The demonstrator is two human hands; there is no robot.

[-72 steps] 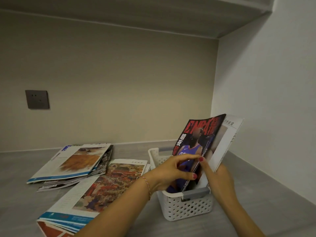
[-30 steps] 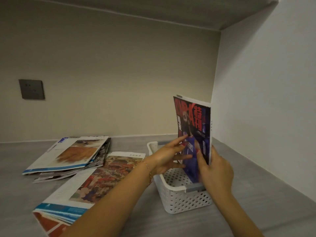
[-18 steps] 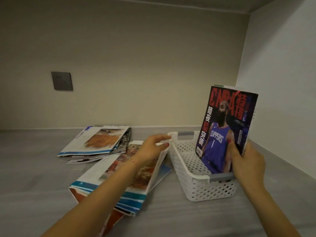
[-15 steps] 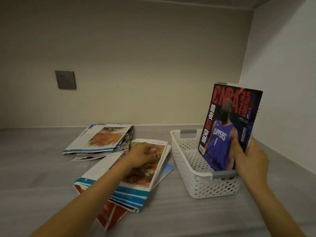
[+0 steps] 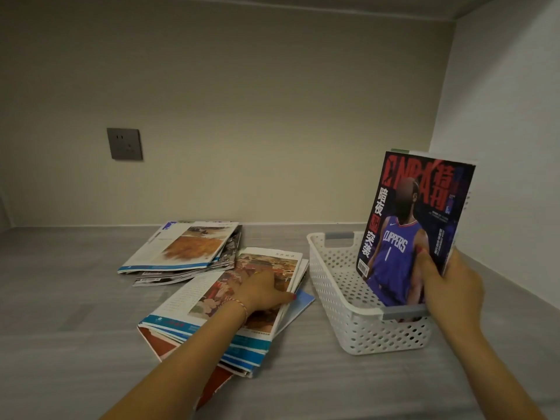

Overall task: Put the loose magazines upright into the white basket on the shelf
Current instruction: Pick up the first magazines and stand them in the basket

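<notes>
A white perforated basket [image 5: 336, 277] with grey handles stands on the grey shelf at the right. Upright against its right side stand a basketball magazine [image 5: 403, 225] and other magazines behind it, with my right hand [image 5: 448, 286] gripping their near edge. Left of the basket lies a near pile of loose magazines [image 5: 212, 298] topped by one with a painted cover. My left hand [image 5: 263, 291] rests on that top magazine, thumb hooked under its right edge. A second pile [image 5: 181, 250] lies further back.
The shelf's back wall carries a dark socket plate [image 5: 125, 144] at the left. The white side wall [image 5: 500, 147] rises close to the right of the basket. Bare grey shelf surface [image 5: 333, 386] lies in front of the basket.
My left hand left the magazines in the basket and moved left onto the near pile, gripping the top magazine's edge. My right hand kept the basket's magazines upright. The view shifted left.
</notes>
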